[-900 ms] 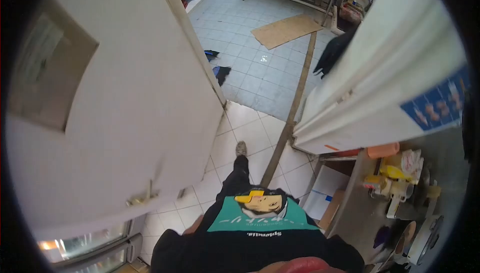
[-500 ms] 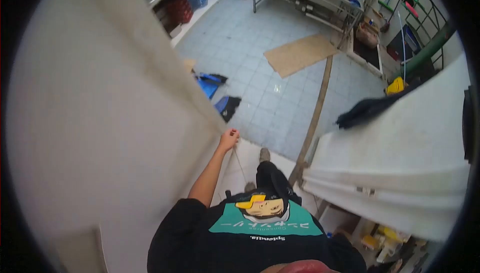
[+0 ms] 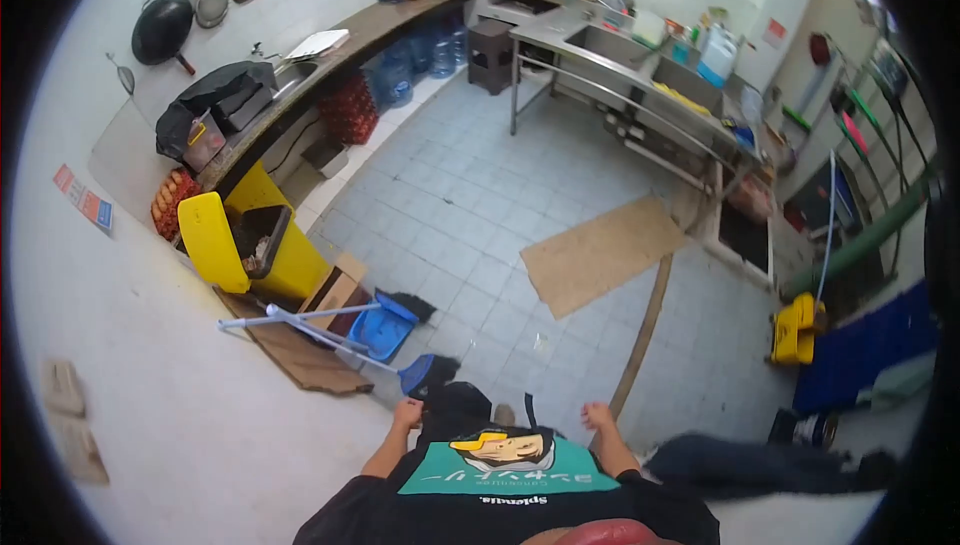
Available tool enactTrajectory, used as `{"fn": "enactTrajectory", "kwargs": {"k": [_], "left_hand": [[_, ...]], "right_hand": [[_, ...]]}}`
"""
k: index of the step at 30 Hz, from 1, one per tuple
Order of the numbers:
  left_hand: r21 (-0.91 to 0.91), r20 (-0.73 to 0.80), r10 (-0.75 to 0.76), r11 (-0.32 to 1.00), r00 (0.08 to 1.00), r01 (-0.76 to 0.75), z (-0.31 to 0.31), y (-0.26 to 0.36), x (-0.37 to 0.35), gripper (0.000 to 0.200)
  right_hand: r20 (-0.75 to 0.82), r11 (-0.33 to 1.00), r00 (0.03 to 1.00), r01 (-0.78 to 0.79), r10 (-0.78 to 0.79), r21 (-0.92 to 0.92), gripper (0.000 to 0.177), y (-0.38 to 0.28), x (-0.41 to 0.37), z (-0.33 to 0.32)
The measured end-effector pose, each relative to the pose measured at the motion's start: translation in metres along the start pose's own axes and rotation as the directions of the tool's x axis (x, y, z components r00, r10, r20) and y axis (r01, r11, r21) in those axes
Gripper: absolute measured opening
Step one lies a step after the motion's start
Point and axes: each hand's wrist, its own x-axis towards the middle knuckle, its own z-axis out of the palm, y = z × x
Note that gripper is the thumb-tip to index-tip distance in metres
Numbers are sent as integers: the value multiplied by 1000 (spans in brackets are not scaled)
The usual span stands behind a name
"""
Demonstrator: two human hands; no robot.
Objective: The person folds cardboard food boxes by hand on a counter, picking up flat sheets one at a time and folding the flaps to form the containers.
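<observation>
My left hand (image 3: 407, 412) is at my left side, its fingers curled in with nothing visible in them. Just ahead of it on the floor lies a blue broom head (image 3: 420, 375) with dark bristles, and a blue dustpan (image 3: 382, 330) is beyond. At my other side hangs my right hand (image 3: 597, 415), loosely closed and holding nothing that I can see. The nearest thing to it is a long brown strip (image 3: 645, 330) on the tiled floor. Both hands are apart from these things.
A cardboard sheet (image 3: 605, 253) lies on the tiles ahead. A yellow bin (image 3: 285, 260) stands left, near a dark counter (image 3: 350, 30). Steel sinks (image 3: 610, 45) line the back. At right are a yellow mop bucket (image 3: 795, 330) and a dark cloth (image 3: 740, 465).
I have moved forward through the doorway into the room, and more of it shows. My left hand has left the wall edge and dropped to my side; my right hand has come into view.
</observation>
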Motion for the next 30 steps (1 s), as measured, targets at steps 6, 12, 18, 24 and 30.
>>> {"fn": "enactTrajectory", "kwargs": {"k": [6,12,18,24,30], "left_hand": [[-54,183,-168,982,969,180,-15,107,99,18],[298,356,188,905,915,-302,-5,200,251,24],[-35,313,-78,995,947,94,-24,407,448,29],[-104,118,80,992,990,-67,-41,584,581,28],[-112,97,-287,948,953,297,-74,659,650,30]], "right_hand": [[-164,886,925,376,-343,272,40,-317,141,-68],[-88,987,984,155,-157,-30,40,-370,217,-35],[360,891,933,176,-15,-418,29,-328,242,8],[295,939,943,-47,154,-341,34,-511,393,-15],[322,926,947,122,0,-358,41,-809,641,-33]]}}
